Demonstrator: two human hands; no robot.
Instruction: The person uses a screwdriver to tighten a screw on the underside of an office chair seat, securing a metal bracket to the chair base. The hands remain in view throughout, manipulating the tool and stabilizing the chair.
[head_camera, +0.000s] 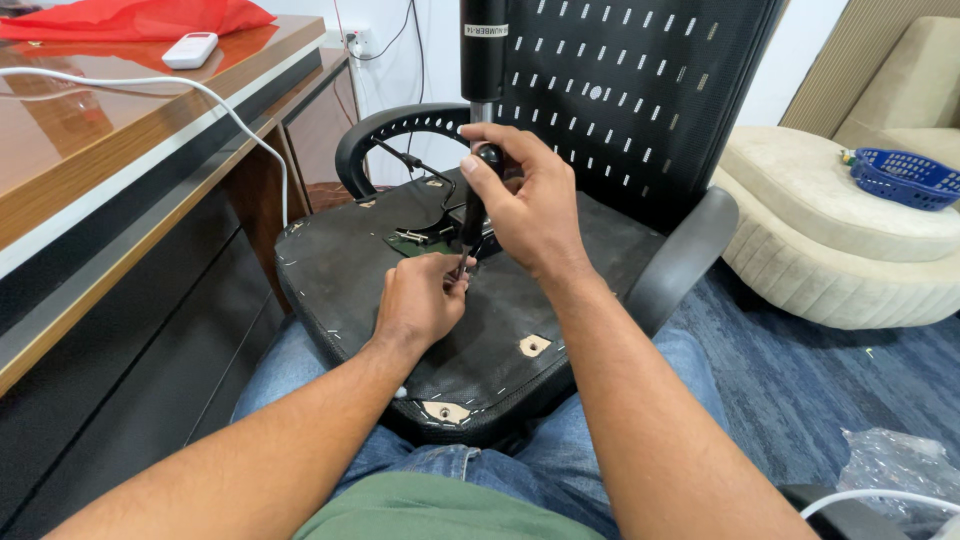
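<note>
An upturned black office chair seat lies on my lap, underside up, with its mesh back rising behind. My right hand is closed over the black handle of a screwdriver held upright above the metal mechanism plate at the seat's middle. My left hand pinches the lower shaft near the tip, just in front of the plate. The tip itself is hidden by my fingers. A black gas cylinder stands up from the mechanism behind my right hand.
A wooden desk runs along the left with a white cable, a white remote and red cloth. A beige sofa with a blue basket sits at the right. Crumpled clear plastic lies on blue carpet.
</note>
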